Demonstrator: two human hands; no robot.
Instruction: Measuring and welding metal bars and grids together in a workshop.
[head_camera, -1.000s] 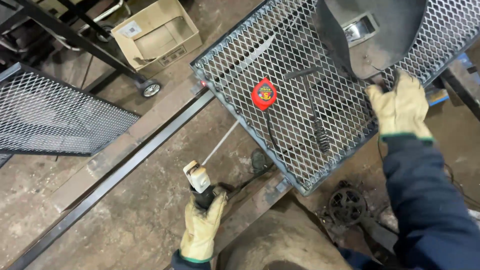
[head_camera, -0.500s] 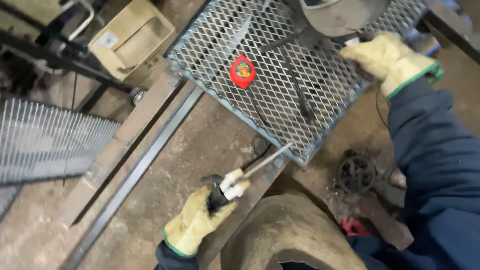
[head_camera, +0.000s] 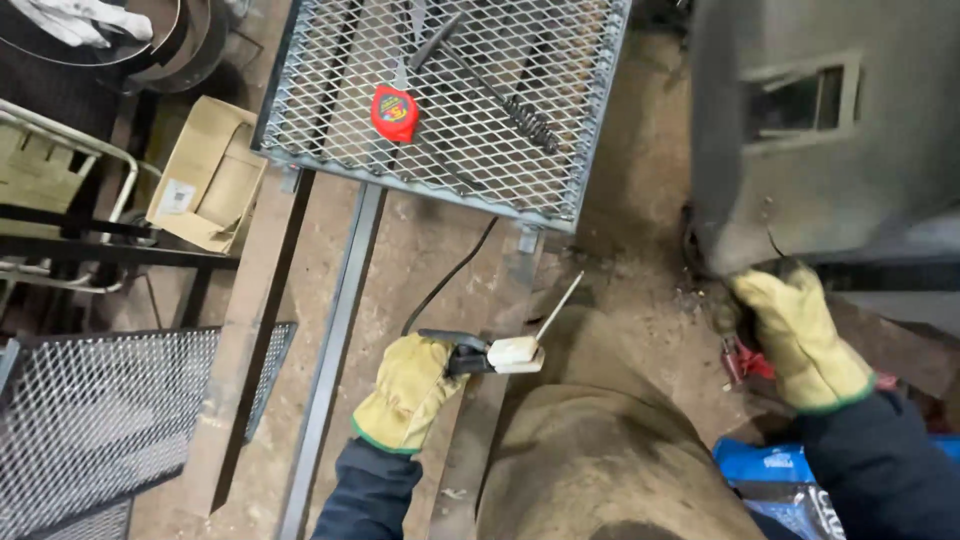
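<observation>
Head view: left hand (head_camera: 408, 392) grips the electrode holder (head_camera: 485, 353); right hand (head_camera: 797, 335) holds a welding mask (head_camera: 820, 130), its top cut off.

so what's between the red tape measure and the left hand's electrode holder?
Head view: mesh panel edge, then a black cable over bare dirty floor.

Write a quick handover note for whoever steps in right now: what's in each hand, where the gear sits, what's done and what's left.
Left hand: closed grip on the electrode holder, rod pointing up toward the corner of the mesh panel.
Right hand: grips the bottom edge of the welding mask, raised in front of the face.
Tape measure and chipping hammer lie on the mesh.
Done: rod loaded, mask up.
Left: no arc visible; the rod is not touching the panel.
</observation>
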